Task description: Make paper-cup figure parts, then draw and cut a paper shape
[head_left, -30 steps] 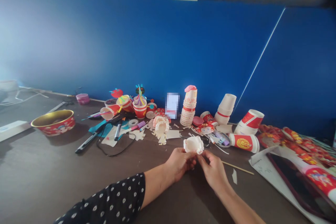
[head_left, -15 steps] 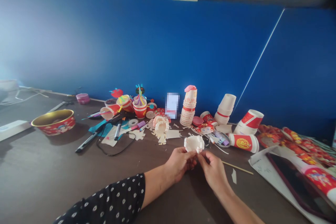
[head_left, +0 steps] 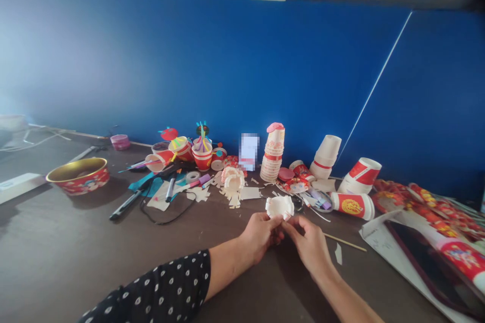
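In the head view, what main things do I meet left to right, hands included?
Gold-lined bowl, tape roll, left hand, scalloped white piece, right hand, red-and-white cup lying on its side, dark flat device.

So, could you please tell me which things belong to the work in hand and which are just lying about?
Work in hand:
white piece, held by the left hand and right hand
perhaps the similar frilled piece beyond

Apparently just lying about:
red tin
pink tub
stick
dark tablet
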`<action>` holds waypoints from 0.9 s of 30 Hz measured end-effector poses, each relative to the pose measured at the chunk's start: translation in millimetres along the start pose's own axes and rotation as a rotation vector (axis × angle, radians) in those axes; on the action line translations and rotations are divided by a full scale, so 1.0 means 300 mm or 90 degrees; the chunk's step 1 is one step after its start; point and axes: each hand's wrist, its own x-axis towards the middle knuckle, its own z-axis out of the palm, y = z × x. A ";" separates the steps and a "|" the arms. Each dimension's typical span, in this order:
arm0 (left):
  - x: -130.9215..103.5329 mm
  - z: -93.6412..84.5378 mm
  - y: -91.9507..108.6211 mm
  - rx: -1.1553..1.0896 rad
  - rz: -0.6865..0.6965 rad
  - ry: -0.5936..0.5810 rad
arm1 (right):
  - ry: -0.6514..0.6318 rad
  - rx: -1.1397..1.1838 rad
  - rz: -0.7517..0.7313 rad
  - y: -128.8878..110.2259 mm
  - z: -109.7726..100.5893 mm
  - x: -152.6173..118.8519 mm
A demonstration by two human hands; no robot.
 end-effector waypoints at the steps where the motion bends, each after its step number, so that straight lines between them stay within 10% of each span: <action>1: 0.000 0.001 -0.001 0.004 0.008 0.004 | -0.017 0.020 -0.004 -0.002 -0.001 0.001; 12: -0.032 0.029 0.008 0.171 0.100 -0.020 | -0.001 0.008 0.029 0.030 -0.006 0.013; 27: -0.006 0.002 -0.002 0.029 0.037 0.013 | -0.014 0.197 0.050 0.021 0.007 0.016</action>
